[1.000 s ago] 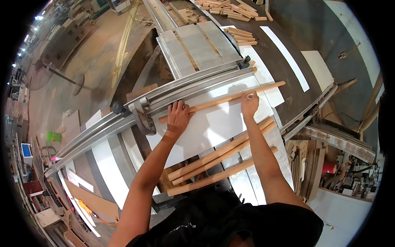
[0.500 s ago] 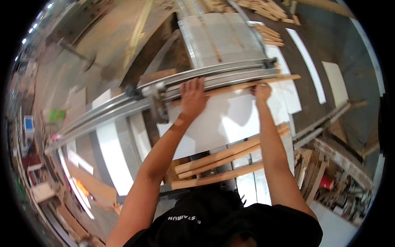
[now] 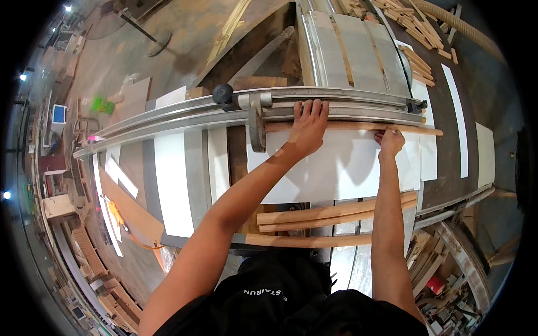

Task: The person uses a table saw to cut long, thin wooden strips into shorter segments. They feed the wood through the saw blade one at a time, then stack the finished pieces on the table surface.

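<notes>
A long, thin wooden strip [image 3: 358,126] lies along the front of a silver metal fence [image 3: 188,119]. My left hand [image 3: 310,126] reaches across the strip, with its fingers bent over the fence rail and its palm against the wood. Farther right, my right hand [image 3: 390,139] is closed at the strip's near edge, thumb and fingers pinched together. The strip's right end sticks out past that hand. Beneath both hands lies a white board [image 3: 330,168], partly shaded by them. A metal stop [image 3: 256,126] sits on the fence near the strip's left end.
Several wooden strips [image 3: 314,217] lie nearer my body. Beyond the fence is a grey metal sliding table [image 3: 364,50]. Cut wood pieces [image 3: 414,25] are heaped at the far right, and scraps [image 3: 428,252] fill the lower right. A black knob [image 3: 222,94] rises from the fence.
The view has shifted, so the bench appears turned and farther right. Both hands stay at the wooden strip by the fence, in nearly the same places along it.
</notes>
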Demonstrator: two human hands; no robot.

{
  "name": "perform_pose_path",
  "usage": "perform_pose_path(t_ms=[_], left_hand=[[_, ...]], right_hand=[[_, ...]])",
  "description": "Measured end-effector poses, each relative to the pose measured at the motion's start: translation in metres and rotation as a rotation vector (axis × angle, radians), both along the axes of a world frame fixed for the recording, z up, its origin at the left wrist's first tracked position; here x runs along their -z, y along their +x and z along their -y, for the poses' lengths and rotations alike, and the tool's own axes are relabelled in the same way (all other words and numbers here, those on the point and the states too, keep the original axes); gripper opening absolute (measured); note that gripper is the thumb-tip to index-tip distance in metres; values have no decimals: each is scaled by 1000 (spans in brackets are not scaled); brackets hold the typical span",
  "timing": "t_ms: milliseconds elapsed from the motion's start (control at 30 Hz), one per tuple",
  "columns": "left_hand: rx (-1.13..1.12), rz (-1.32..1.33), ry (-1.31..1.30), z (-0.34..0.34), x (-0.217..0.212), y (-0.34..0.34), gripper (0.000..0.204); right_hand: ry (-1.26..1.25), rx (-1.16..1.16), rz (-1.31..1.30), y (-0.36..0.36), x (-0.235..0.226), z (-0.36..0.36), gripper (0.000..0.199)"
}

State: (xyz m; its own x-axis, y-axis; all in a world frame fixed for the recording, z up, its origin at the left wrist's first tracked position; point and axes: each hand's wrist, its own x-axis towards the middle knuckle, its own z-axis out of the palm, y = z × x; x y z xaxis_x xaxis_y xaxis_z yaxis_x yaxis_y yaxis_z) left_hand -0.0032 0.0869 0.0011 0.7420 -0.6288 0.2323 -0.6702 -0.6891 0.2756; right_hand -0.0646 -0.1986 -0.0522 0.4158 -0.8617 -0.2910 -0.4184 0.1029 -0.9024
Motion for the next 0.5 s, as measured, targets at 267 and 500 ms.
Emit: perform_pose_path(t_ms=[267,500], left_hand=[[-9,-48,-5,76,5,6,98],[-24,113,8,87,27,9,94]], right_hand=[[-56,-2,73,-2,16,2,15],[-72,56,34,0,-20,-21,15]])
